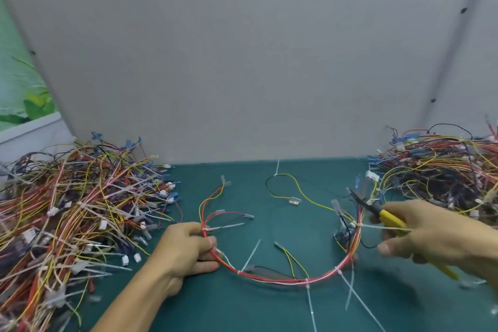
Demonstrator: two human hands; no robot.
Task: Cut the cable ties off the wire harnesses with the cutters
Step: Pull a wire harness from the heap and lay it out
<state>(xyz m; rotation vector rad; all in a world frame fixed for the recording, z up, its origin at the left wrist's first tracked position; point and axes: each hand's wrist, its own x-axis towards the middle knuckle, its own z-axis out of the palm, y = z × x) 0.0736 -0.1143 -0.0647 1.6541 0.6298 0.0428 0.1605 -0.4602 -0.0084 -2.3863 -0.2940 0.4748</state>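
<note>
A heap of harnesses (75,210) fills the left of the green table (242,310). At lower centre the left hand (186,248) has its grip curled round one end of a red wire harness (283,279), which arcs rightward and carries white cable ties (307,281). The right hand (436,237) has its grip closed on yellow-handled cutters (388,217), tips near the harness's right end. A second heap (444,178) lies at far right.

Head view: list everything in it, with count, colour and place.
centre harness: one, mostly red, curved between the hands
cable ties: several, whitish, along the centre harness
small harness: one, yellow and black, behind it
left pile: one, multicoloured harnesses, far left
right pile: one, multicoloured harnesses, far right
cutters: one, yellow handles, in right hand
mat: one, teal, underneath
back panel: one, grey, behind
left hand: grips centre harness's left end
right hand: holds cutters
</note>
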